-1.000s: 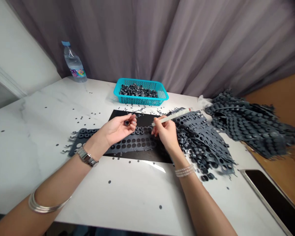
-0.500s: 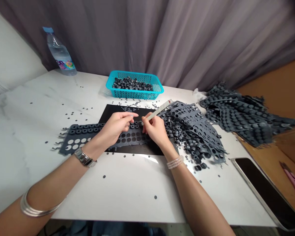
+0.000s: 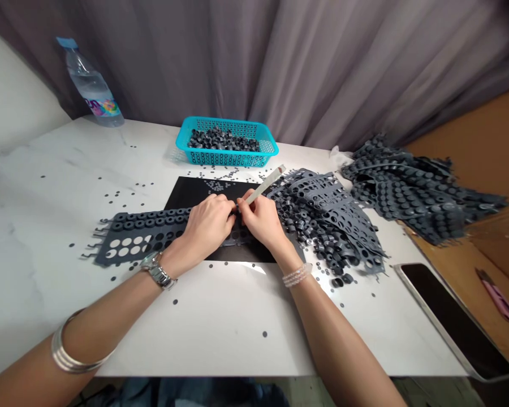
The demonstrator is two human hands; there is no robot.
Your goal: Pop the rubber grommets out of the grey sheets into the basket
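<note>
A dark grey rubber sheet (image 3: pixel 129 234) with rows of round holes and raised rings lies across a black mat (image 3: pixel 186 192). Over its middle rests my left hand (image 3: pixel 210 223), fingers curled down and closed on the sheet, their tips partly hidden. My right hand (image 3: pixel 261 217) pinches a pale, slim stick-shaped tool (image 3: pixel 267 183), which slants up to the right. Its lower end is between the two hands, which almost touch above the ring row; the tip itself is hidden. Loose black rubber rings (image 3: pixel 328 251) are heaped beside my right hand.
A turquoise basket (image 3: pixel 227 158) of black rings stands at the back. Punched sheets (image 3: pixel 339 209) lie on the right, with more sheets (image 3: pixel 415 192) beyond. A bottle (image 3: pixel 95 93), a phone (image 3: pixel 453 319) and a pink-handled cutter (image 3: pixel 500 299) are around. Small discs dot the table.
My left hand has moved right and down onto the sheet, its extended finger now curled. The right hand, still holding the tool, has come close beside it. The view has shifted slightly.
</note>
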